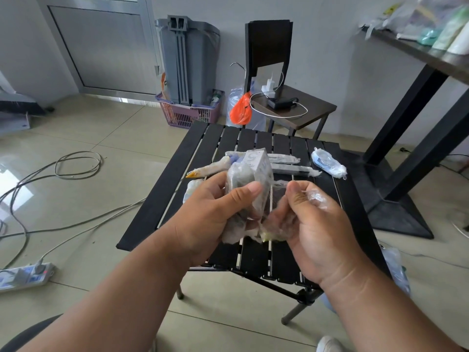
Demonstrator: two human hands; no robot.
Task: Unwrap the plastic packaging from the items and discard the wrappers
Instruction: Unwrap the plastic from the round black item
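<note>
A: Head view: the left hand [210,212] grips the box [251,179] above the table [152,212]. The right hand [317,219] pinches the wrap [276,222], half off.

B: Much left?

A: Yes. At least 4 wrapped items [328,163] wait on the table.

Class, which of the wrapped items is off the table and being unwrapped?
The white box, gripped in the left hand while the right hand pulls its film; the others lie on the slatted table.

place: plain room used as a makeshift work/storage space
floor: glossy tiles [106,128], loose cables [76,163], power strip [25,275]
furniture: folding slatted tabletop [162,199], dark chair [269,44]
clutter: grey bin [190,59] in a pink basket [187,115]
</note>
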